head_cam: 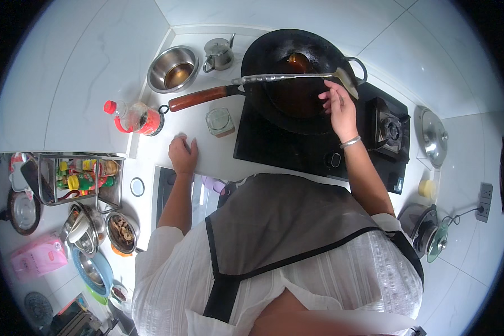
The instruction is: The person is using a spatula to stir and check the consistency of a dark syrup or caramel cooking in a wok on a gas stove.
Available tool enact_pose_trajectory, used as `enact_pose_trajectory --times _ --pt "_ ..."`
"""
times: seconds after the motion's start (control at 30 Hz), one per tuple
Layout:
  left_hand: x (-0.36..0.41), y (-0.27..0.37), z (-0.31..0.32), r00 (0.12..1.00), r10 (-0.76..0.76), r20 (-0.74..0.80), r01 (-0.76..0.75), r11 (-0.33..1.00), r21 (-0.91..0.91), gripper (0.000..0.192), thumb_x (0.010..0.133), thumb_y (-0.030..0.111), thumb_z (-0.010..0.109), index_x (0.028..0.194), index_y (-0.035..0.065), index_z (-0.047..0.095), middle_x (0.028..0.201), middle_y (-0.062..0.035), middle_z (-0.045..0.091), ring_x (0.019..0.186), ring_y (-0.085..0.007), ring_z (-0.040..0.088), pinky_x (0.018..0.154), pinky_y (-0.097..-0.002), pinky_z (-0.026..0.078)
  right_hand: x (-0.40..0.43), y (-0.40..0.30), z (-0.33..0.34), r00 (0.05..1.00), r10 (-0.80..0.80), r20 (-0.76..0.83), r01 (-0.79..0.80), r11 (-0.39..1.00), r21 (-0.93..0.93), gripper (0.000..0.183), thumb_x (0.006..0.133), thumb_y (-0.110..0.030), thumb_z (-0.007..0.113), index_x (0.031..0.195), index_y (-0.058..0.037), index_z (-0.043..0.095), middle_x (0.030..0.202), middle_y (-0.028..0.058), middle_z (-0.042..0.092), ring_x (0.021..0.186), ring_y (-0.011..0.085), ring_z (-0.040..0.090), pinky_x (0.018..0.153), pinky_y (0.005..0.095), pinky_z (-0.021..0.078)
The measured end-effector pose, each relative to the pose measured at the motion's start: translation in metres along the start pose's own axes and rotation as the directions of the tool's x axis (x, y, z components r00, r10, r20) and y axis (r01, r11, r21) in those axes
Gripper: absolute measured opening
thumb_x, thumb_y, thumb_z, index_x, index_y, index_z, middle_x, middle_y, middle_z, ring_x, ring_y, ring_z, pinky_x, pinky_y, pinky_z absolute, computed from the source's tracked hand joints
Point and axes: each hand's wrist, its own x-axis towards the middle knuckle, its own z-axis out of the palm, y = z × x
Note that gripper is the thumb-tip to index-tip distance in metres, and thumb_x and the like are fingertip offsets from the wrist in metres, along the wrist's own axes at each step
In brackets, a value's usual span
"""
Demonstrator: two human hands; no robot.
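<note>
A black wok with dark liquid in its bottom stands over the left side of the black gas hob. Across its rim lies a metal wok spatula, its blade near the right rim. My right hand hovers above the wok's right part, fingers loosely curled and apart, just below the spatula's blade; it grips nothing. On the white counter, left of the hob, rests my left hand, fingers loosely bent and holding nothing. The wok's wooden handle points left, above a square glass jar.
Near the left wall stand a steel bowl, a small metal pot and an oil bottle with a red cap. A rack of seasoning bottles is further left. Right of the wok are a bare burner and a metal lid.
</note>
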Motion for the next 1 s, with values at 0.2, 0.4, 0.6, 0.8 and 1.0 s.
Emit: enact_pose_trajectory --times 0.2,0.4,0.6,0.8,1.0 --pt "0.002 0.004 -0.002 1.0 -0.023 0.016 0.023 1.0 -0.011 0.028 0.078 0.023 0.069 0.093 0.0038 0.057 0.078 -0.0111 0.055 0.078 -0.031 0.055 0.072 -0.0421 0.044 -0.012 0.0 -0.011 0.996 0.082 0.041 -0.081 0.997 -0.018 0.03 0.101 -0.024 0.042 0.119 -0.0065 0.058 0.076 0.0014 0.064 0.056 0.0057 0.047 0.052 0.0204 0.0415" --pt "0.001 0.002 0.0 1.0 -0.015 0.0 0.015 1.0 -0.002 0.028 0.078 0.023 0.07 0.094 0.0038 0.057 0.079 -0.0111 0.056 0.079 -0.031 0.055 0.073 -0.0418 0.044 -0.021 -0.005 -0.019 0.955 0.273 0.119 -0.295 0.922 0.25 0.03 0.101 -0.022 0.041 0.116 -0.003 0.059 0.073 0.0041 0.065 0.053 0.0044 0.047 0.045 0.0187 0.0366" --pt "0.001 0.004 -0.001 1.0 -0.014 -0.004 0.014 1.0 -0.012 0.028 0.078 0.023 0.07 0.094 0.0038 0.057 0.079 -0.0108 0.055 0.079 -0.0309 0.055 0.073 -0.0421 0.043 -0.033 -0.015 -0.026 0.941 0.319 0.117 -0.336 0.922 0.19 0.031 0.099 -0.025 0.045 0.115 -0.002 0.059 0.072 0.0049 0.065 0.054 0.0068 0.05 0.048 0.022 0.04" --pt "0.001 0.003 -0.003 1.0 0.002 0.001 -0.002 1.0 0.001 0.028 0.08 0.024 0.069 0.095 0.0035 0.057 0.08 -0.0119 0.055 0.078 -0.0312 0.054 0.072 -0.0426 0.043 -0.031 -0.022 -0.047 0.968 0.233 0.092 -0.185 0.912 -0.366 0.034 0.097 -0.032 0.049 0.084 -0.0024 0.06 0.063 0.007 0.061 0.06 0.0191 0.06 0.06 0.0316 0.0439" --pt "0.002 0.004 -0.002 1.0 -0.005 0.015 0.005 1.0 -0.001 0.028 0.08 0.024 0.068 0.094 0.0032 0.056 0.08 -0.0122 0.055 0.078 -0.0315 0.054 0.071 -0.0429 0.043 -0.031 -0.023 -0.051 0.99 0.131 0.043 -0.102 0.906 -0.41 0.037 0.097 -0.032 0.048 0.077 -0.0017 0.057 0.062 0.0091 0.06 0.06 0.0235 0.061 0.059 0.0343 0.0442"
